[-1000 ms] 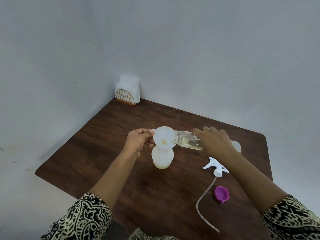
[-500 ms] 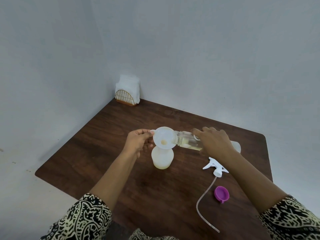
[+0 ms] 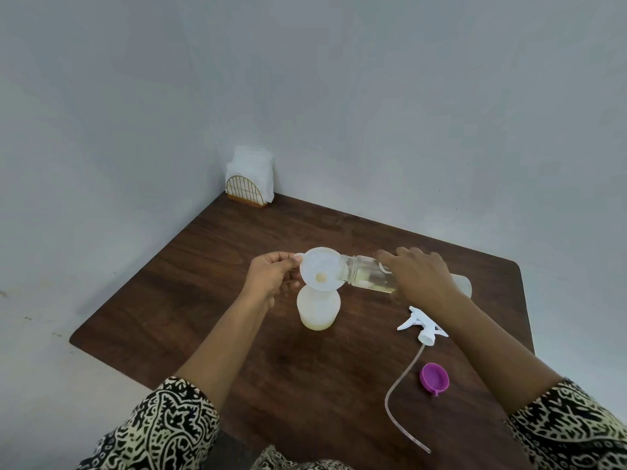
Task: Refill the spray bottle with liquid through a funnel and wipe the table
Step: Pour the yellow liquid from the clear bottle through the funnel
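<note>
Dark wood table (image 3: 203, 283), grey corner walls (image 3: 407, 113); left fingers (image 3: 288, 257) clamped on funnel (image 3: 320, 269), right fingers (image 3: 403, 254) around clear bottle (image 3: 366, 274).

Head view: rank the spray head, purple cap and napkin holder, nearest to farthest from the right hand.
1. The spray head, just beside the right hand, toward the person.
2. The purple cap, closer still to the person.
3. The napkin holder, in the far left corner of the table.

Both forearms outstretched; left grip (image 3: 271, 278) in a pinch, right grip (image 3: 420, 278) curled, palm-down.
</note>
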